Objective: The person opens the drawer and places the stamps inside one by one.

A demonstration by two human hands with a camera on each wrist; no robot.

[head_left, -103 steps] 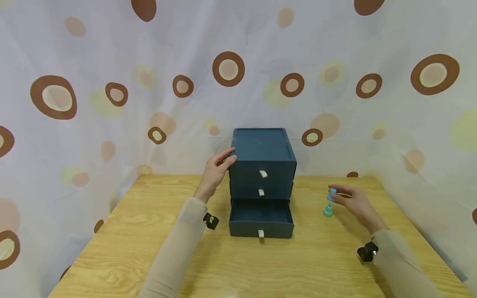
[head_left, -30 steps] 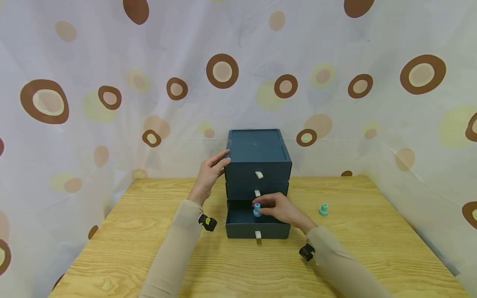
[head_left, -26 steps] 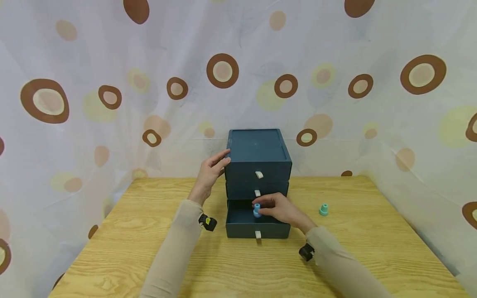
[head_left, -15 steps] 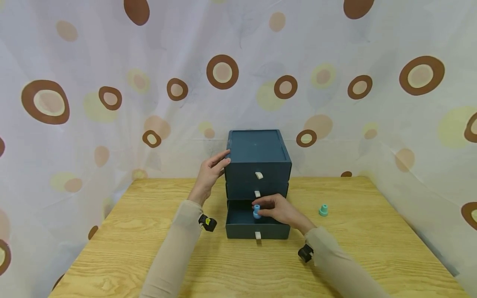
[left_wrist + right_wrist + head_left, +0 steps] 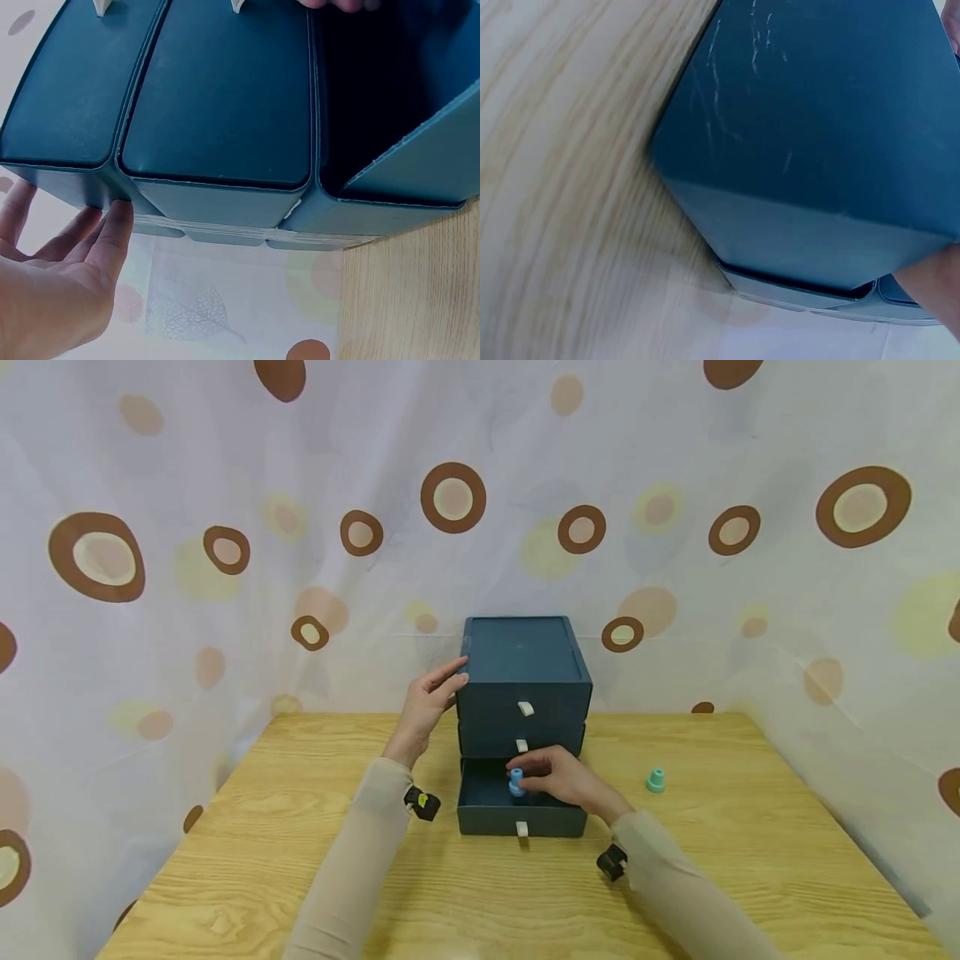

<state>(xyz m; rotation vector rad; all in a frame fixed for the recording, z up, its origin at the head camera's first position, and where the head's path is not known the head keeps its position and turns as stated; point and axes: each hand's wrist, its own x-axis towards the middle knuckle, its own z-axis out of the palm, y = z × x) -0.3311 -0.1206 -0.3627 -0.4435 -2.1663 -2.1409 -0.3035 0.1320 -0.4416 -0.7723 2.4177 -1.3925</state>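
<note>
A dark blue three-drawer cabinet [image 5: 525,647] stands on the table, its bottom drawer [image 5: 487,821] pulled out. My left hand [image 5: 423,706] touches the cabinet's upper left side with fairly straight fingers; the left wrist view shows that hand [image 5: 67,277] with its fingertips against the side wall. Inside the bottom drawer, my right hand [image 5: 566,777] pinches a small light-blue stepped plastic piece [image 5: 516,785], narrow end up. Whether its base touches the drawer floor I cannot tell. In the right wrist view the drawer wall [image 5: 802,112] hides the piece and most of the hand.
A similar teal piece [image 5: 656,781] stands upright on the wooden table [image 5: 712,877], right of the cabinet. The two upper drawers are closed, each with a white pull tab [image 5: 526,708]. A patterned cloth [image 5: 480,568] hangs behind the table.
From beside the teal piece, my right hand has carried the light-blue piece left into the open drawer. Over the last second it has hardly moved. My left hand stays at the cabinet.
</note>
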